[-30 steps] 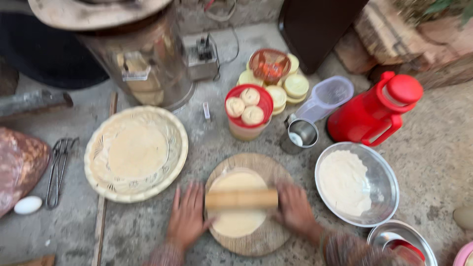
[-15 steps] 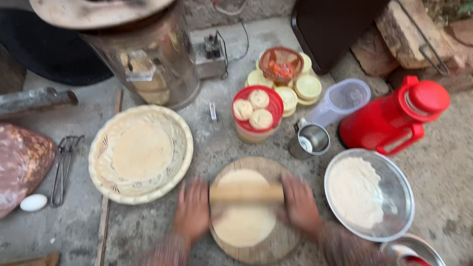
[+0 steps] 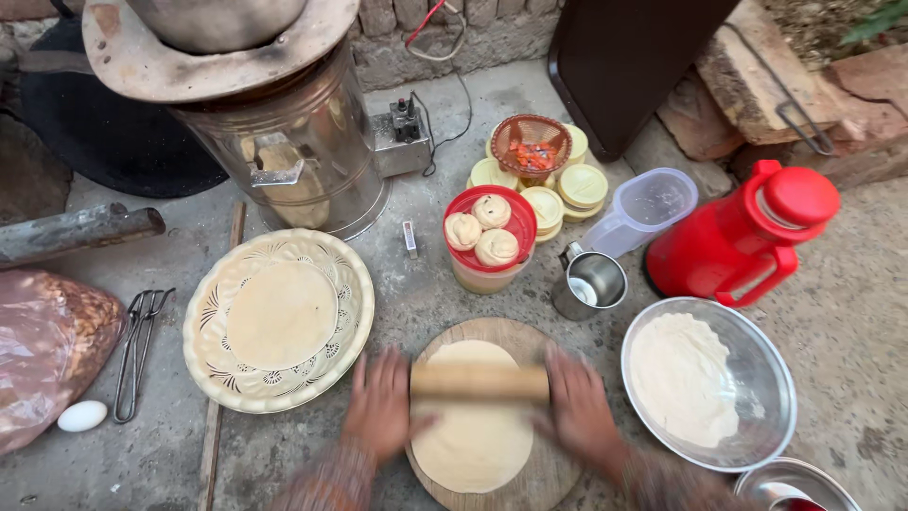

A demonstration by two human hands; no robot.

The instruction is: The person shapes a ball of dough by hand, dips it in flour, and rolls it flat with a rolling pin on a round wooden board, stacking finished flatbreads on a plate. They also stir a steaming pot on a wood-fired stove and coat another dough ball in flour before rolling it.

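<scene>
A flat round of dough (image 3: 473, 435) lies on a round wooden board (image 3: 549, 478) on the ground. Across it rests a wooden rolling pin (image 3: 480, 381). My left hand (image 3: 381, 407) presses on the pin's left end and my right hand (image 3: 579, 410) on its right end; both are blurred with motion. A woven plate (image 3: 213, 350) to the left holds a rolled flatbread (image 3: 282, 314). A red container (image 3: 515, 241) above the board carries three dough balls (image 3: 490, 210).
A steel bowl (image 3: 766, 378) of flour sits at right, with a red thermos (image 3: 747, 237), a plastic jug (image 3: 643, 208) and a steel mug (image 3: 591, 282) behind. A metal stove drum (image 3: 284, 151) stands at the back left. Tongs (image 3: 140, 345) and an egg (image 3: 82, 415) lie far left.
The pin has rolled back and forth over the dough, and both hands moved with it. The camera view has shifted slightly.
</scene>
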